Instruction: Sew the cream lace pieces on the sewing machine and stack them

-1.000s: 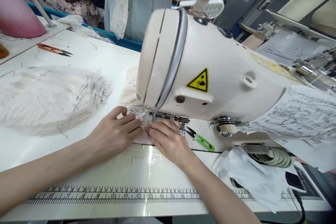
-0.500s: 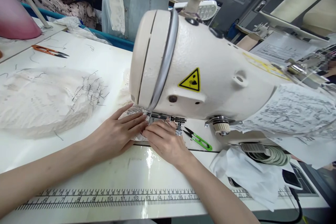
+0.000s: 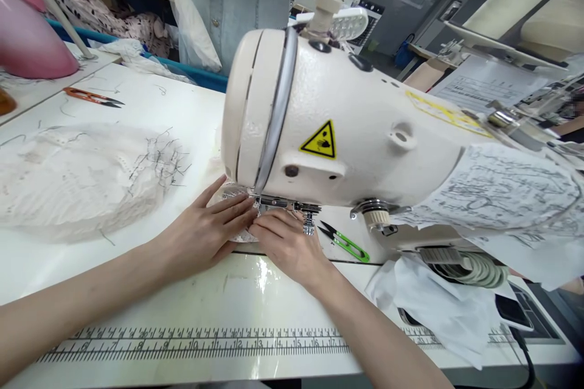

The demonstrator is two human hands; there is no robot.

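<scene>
Off-white lace fabric (image 3: 244, 236) lies under the head of a cream sewing machine (image 3: 351, 115), mostly covered by my hands and the machine. My left hand (image 3: 201, 231) rests flat on the lace, its fingers stretched toward the needle area. Close against its fingertips, my right hand (image 3: 289, 246) has its fingers bent and pressed together at the lace edge, just in front of the presser foot. The pinched fingertips are partly hidden. Green thread snips (image 3: 344, 242) lie right of my right hand.
A sheer off-white lace piece with dark thread ends (image 3: 91, 182) lies left. Orange snips (image 3: 93, 97) are behind it. A printed ruler (image 3: 214, 343) runs along the front edge. White cloth (image 3: 438, 298) and a phone (image 3: 513, 311) sit right. A co-worker in denim (image 3: 246, 12) stands behind.
My hands stay almost in place at the lace. The view has shifted slightly, so the machine appears a little further left. Beyond it, the co-worker's arm and a pale cloth have moved.
</scene>
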